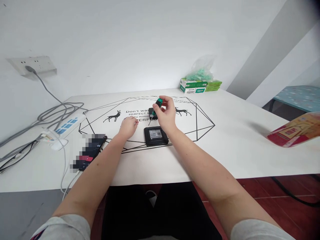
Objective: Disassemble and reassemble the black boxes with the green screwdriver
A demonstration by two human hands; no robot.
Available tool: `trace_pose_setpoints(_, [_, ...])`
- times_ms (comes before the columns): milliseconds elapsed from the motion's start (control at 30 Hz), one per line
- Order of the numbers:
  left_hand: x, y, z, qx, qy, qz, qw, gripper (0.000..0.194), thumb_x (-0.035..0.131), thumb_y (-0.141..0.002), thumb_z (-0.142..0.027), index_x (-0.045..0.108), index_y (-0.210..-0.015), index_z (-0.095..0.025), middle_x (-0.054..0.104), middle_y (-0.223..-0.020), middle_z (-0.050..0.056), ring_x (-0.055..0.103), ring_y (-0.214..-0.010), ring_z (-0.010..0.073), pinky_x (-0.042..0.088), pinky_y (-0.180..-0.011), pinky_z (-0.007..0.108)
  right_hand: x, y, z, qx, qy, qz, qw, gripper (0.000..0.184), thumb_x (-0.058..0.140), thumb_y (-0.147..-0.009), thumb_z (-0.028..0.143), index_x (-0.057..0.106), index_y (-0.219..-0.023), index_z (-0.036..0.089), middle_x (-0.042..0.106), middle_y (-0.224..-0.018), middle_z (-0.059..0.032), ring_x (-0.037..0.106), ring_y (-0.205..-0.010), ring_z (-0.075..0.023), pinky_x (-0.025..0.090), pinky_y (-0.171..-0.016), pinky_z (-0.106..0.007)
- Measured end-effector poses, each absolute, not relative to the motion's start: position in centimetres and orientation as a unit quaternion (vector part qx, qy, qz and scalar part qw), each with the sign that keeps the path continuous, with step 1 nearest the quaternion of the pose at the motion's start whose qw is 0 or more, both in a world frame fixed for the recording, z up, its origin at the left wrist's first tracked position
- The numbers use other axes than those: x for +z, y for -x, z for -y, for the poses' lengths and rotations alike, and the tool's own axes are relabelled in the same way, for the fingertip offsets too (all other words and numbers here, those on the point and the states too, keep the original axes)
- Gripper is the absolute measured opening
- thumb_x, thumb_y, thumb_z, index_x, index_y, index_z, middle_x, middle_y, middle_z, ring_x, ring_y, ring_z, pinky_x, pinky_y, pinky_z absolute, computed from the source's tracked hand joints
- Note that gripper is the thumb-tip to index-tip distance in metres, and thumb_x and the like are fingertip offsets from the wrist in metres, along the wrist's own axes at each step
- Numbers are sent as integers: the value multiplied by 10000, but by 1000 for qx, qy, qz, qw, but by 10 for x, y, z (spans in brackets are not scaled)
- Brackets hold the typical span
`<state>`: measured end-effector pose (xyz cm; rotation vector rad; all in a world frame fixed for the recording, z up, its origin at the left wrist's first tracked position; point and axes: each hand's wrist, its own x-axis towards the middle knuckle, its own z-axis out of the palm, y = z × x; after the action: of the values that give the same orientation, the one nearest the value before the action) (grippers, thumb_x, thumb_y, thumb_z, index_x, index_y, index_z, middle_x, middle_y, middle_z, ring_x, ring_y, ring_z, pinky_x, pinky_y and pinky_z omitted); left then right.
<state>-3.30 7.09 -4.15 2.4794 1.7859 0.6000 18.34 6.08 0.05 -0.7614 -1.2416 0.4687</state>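
My right hand grips the green and black handle of a screwdriver, whose thin shaft slants down to the left. Just below the tip, a square black device with a white label lies flat on the table. Behind the screwdriver sits a smaller black object, partly hidden by my right hand. To the left of the device, my left hand is low over the table with its fingers curled together. Whether anything is between those fingertips is too small to make out.
A phone and a power strip with grey cables lie on the left. Green and white boxes under a plastic bag stand at the back. A red package is at the right edge of the white table.
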Motion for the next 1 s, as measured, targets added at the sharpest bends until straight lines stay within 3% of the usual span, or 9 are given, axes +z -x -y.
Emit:
trace_pose_setpoints(467, [-57, 32, -87, 170, -791, -587, 10, 322, 523, -1078, -178, 840, -1119, -217, 750, -1261, 136, 663, -1231, 360, 480, -1150, 560, 3, -183, -57, 215, 359, 576, 702, 320, 758, -889, 290, 661, -1194, 306, 635, -1134, -39, 591, -907, -177, 539, -725, -325])
trace_pose_setpoints(667, [-51, 33, -82, 189, -782, -594, 16, 442, 445, -1025, -71, 809, -1237, -206, 729, -1312, 138, 666, -1268, 335, 521, -1138, 508, 4, -184, -55, 218, 357, 572, 706, 322, 766, -872, 288, 666, -1177, 301, 636, -1113, -38, 590, -917, -180, 533, -709, -319])
trace_pose_setpoints(733, [-45, 34, -76, 198, -784, -588, 24, 405, 463, -1040, -123, 792, -1264, -196, 726, -1330, 139, 661, -1296, 335, 518, -1158, 508, 5, -184, -53, 224, 357, 570, 706, 316, 758, -863, 292, 672, -1167, 296, 640, -1115, -44, 597, -941, -187, 520, -680, -308])
trace_pose_setpoints(833, [-35, 32, -59, 209, -832, -505, 98, 376, 576, -1053, -345, 746, -1359, -210, 724, -1387, 114, 644, -1358, 333, 473, -1230, 510, 7, -183, -48, 237, 348, 576, 701, 301, 738, -854, 282, 678, -1149, 290, 654, -1131, -53, 611, -964, -192, 503, -643, -295])
trace_pose_setpoints(933, [-26, 27, -41, 157, -870, -414, 215, 824, 800, -894, -641, 602, -1579, -228, 602, -1603, 133, 547, -1496, 390, 438, -1273, 520, 9, -182, -40, 249, 329, 601, 684, 310, 724, -845, 262, 677, -1150, 289, 660, -1120, -49, 610, -932, -186, 514, -646, -300])
trace_pose_setpoints(1000, [-23, 21, -32, 124, -873, -396, 256, 1101, 898, -762, -710, 487, -1678, -259, 518, -1681, 148, 495, -1539, 432, 449, -1261, 553, 10, -180, -35, 250, 317, 625, 668, 310, 716, -843, 255, 672, -1148, 289, 657, -1111, -46, 615, -936, -190, 534, -662, -310])
